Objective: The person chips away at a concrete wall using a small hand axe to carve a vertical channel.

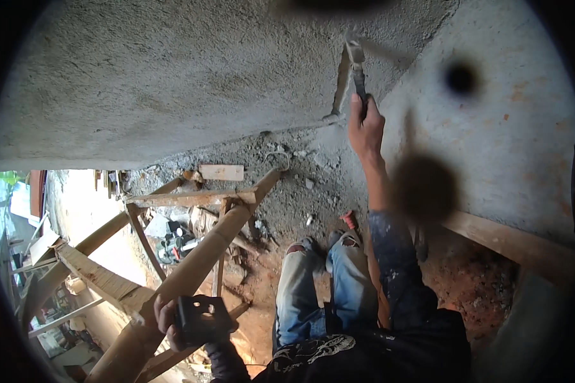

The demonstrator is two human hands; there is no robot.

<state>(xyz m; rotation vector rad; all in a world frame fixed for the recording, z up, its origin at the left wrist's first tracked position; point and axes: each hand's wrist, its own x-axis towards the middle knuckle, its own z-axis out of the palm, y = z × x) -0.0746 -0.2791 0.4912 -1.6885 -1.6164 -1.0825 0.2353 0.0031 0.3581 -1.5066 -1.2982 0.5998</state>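
With our left hand at a black box beside a wooden pole, its hold one we cannot tell, we grip a metal-headed tool in our right hand beside a slot in the grey wall.

Looks steeply down from the person's head, fisheye-wide, facing a rough grey wall; sits close above the black top, farther from the right hand and the dirt ground.
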